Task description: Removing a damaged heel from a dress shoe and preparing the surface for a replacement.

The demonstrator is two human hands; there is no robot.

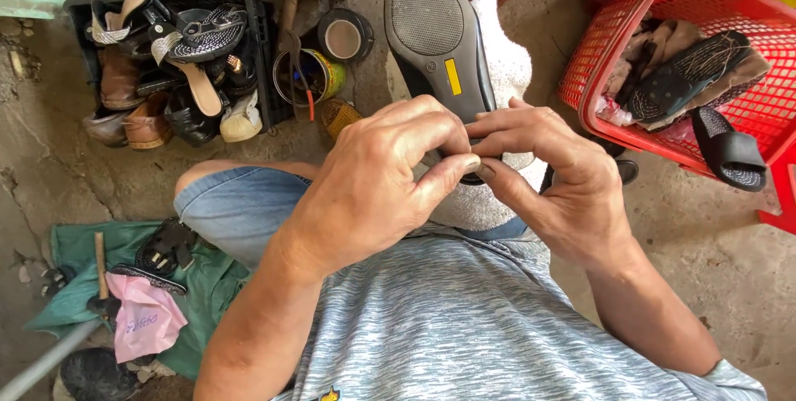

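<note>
While the shoe (435, 32) lies sole-up on the white cloth (506, 69) over our knee, our left hand (373, 185) and right hand (551, 177) both pinch closed on its heel end. Step, we judge: working the heel tip; next calls for firm fingertip grip.

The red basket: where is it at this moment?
In the head view the red basket sits on the floor at the upper right, beyond the right hand, with a black slipper hanging over its near rim.
</note>
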